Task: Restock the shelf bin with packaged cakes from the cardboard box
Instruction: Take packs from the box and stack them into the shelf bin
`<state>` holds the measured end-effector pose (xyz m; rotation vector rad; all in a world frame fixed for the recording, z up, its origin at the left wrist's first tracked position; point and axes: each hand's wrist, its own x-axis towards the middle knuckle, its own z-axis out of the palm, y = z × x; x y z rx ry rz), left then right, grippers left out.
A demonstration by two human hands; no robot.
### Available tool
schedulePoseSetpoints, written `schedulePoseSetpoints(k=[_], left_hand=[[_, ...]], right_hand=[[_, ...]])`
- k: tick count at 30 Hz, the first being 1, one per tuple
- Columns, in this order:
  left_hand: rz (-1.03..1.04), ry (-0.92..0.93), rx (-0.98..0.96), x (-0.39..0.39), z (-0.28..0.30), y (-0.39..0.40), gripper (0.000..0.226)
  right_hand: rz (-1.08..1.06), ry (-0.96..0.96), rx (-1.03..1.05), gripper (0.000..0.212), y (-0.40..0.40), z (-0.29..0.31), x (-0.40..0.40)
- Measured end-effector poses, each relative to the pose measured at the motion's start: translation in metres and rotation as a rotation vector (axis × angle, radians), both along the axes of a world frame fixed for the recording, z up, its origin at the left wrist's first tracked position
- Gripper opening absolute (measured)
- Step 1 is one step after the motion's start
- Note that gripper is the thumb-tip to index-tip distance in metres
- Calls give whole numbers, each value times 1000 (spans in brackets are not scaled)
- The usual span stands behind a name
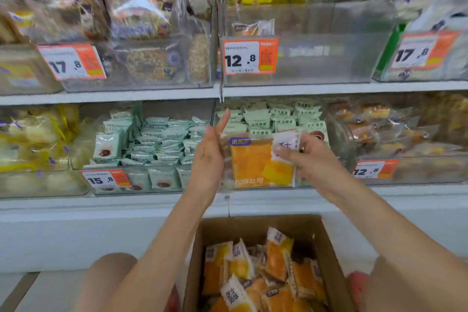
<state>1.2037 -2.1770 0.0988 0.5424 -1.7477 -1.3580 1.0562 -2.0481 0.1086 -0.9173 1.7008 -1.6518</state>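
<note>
Nearest the camera, between the person's knees, sits the open cardboard box [326,256], its inside heaped with orange and yellow packaged cakes [268,271] lying at all angles, some with white label ends turned up. Both bare forearms reach up from beside the box toward the middle shelf. Between the two hands is a single cake packet [255,162], upright, clear-wrapped with an orange slice printed on it and a blue tag at its top left corner. It is in front of the middle shelf's centre bin, well above the box. The left hand [209,157] is flat and spread, fingers straight and pointing upward, its palm against the packet's left edge. The right hand [301,157] pinches the packet's upper right corner, where the white label crumples under its fingers.

Behind the packet the middle shelf holds clear bins of pale green wrapped snacks [162,137], with yellow-wrapped goods to the left and brown buns to the right. On the shelf above is a clear plastic bin [316,58], nearly bare, with one matching orange packet [253,26] leaning at its back left. An orange and white price tag [250,56] reading 12.8 is fixed to its front
</note>
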Motion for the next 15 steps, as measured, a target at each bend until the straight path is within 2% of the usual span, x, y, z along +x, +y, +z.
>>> schedulePoseSetpoints(k=[2,3,5,6,7,9,12,15], left_hand=[[30,50,-146,-15,45,-13,53],[107,26,-348,-24,63,-23,49],[309,-153,-873,-46,94,-42,42],[383,-219,-1068,-61,105,-54,40],[418,-264,-1169,-75,117,-61,40],[481,-360,-1281,-102,134,-70,49],[546,-559,-1345,-129,147,-83,58],[612,-466,-1340,-135,144,-89,55]], right_hand=[[-60,47,-172,13,-4,54,-23],[-104,70,-247,12,-5,82,-35],[-185,128,-347,11,-11,134,-60],[-207,150,-380,16,-17,156,-74],[-219,161,-404,24,-24,175,-88],[-222,139,-398,32,-40,207,-112],[-211,120,-314,30,-74,233,-142],[-205,155,-196,39,-123,237,-168]])
